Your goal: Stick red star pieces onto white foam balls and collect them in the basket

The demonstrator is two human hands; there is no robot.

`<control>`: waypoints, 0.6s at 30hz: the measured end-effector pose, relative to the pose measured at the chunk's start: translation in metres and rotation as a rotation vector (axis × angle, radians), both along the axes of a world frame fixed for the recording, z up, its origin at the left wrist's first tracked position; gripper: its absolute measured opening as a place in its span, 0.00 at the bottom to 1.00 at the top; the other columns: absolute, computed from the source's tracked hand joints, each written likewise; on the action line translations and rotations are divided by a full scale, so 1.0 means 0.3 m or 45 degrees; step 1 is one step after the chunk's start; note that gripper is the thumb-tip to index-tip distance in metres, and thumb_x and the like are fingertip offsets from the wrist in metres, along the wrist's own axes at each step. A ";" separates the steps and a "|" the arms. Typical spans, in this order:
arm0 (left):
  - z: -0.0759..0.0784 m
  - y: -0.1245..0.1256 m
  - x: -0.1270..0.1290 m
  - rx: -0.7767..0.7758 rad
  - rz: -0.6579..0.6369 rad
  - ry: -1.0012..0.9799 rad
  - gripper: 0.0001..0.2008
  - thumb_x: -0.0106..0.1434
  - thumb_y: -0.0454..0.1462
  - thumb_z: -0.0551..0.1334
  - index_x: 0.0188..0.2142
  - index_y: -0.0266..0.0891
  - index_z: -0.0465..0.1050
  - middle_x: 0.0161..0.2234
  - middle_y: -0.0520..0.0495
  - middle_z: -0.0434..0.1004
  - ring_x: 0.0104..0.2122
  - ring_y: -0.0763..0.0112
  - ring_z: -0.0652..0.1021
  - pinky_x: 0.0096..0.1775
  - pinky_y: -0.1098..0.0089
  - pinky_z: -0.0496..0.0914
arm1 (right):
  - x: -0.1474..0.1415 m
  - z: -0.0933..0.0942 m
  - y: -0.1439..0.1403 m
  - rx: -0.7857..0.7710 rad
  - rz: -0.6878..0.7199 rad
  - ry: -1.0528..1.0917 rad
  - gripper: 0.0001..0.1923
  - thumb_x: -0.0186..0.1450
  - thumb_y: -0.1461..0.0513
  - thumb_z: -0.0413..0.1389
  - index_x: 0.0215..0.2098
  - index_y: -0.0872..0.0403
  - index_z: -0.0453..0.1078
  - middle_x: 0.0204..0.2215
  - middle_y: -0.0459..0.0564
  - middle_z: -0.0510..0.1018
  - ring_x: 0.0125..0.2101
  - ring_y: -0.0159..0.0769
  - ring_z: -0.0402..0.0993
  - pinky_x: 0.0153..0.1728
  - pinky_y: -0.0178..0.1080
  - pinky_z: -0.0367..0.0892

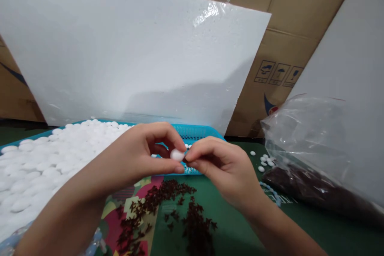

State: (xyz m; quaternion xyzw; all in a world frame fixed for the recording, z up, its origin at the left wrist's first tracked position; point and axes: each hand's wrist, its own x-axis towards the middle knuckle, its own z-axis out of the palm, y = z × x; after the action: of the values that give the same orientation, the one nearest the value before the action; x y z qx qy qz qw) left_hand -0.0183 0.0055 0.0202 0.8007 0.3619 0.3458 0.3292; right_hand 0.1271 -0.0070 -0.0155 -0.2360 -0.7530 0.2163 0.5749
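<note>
- Even, fairly bright light is cast from above.
- A soft grey shadow is thrown across the lower white foam board [135, 48].
- Glare is seen on the plastic bag [312, 136].
- The forearms at the bottom edge are stretched and slightly blurred.

White foam board [126, 52] leans on cardboard boxes [288, 20] (brown).
</note>
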 end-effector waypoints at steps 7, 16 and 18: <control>0.010 -0.006 0.017 0.073 0.067 0.041 0.03 0.39 0.34 0.60 0.16 0.41 0.65 0.16 0.58 0.64 0.18 0.80 0.66 0.19 0.82 0.61 | 0.003 0.007 -0.002 0.248 -0.173 -0.128 0.08 0.51 0.72 0.49 0.19 0.55 0.64 0.19 0.43 0.70 0.22 0.24 0.66 0.23 0.26 0.63; -0.007 -0.005 0.018 0.181 0.034 0.028 0.04 0.40 0.32 0.59 0.15 0.38 0.63 0.17 0.58 0.65 0.19 0.82 0.67 0.19 0.84 0.61 | 0.003 0.000 0.001 0.489 -0.300 -0.138 0.08 0.50 0.73 0.49 0.18 0.57 0.64 0.17 0.43 0.71 0.20 0.23 0.66 0.21 0.23 0.63; -0.011 -0.005 0.022 0.183 0.022 0.008 0.05 0.39 0.32 0.59 0.14 0.38 0.63 0.16 0.58 0.64 0.18 0.82 0.66 0.19 0.84 0.61 | 0.003 -0.002 0.005 0.504 -0.318 -0.133 0.08 0.50 0.73 0.50 0.18 0.57 0.64 0.17 0.44 0.71 0.20 0.23 0.66 0.21 0.22 0.63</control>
State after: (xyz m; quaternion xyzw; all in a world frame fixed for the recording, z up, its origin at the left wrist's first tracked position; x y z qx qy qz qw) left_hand -0.0117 0.0040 0.0170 0.8202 0.3442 0.3712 0.2666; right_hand 0.1280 -0.0055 -0.0160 -0.2207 -0.7746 -0.0209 0.5924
